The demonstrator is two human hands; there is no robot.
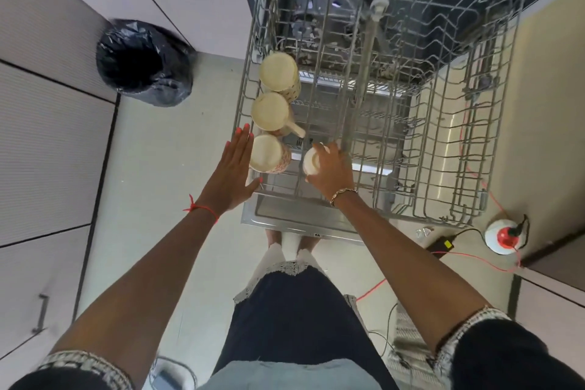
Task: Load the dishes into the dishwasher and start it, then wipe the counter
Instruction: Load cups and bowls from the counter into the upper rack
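Cream mugs (270,111) stand upside down along the left edge of the pulled-out wire rack (493,123). The person's right hand (329,168) grips a fourth cup (311,164) from above, just right of the nearest mug (266,153); the left hand (232,171), flat and open, is just left of it.

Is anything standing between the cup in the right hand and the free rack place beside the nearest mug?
Nothing visible. The right hand holds the cup over the rack, right of the nearest mug, with only bare wires below. The left hand, open, is at that mug's other side.
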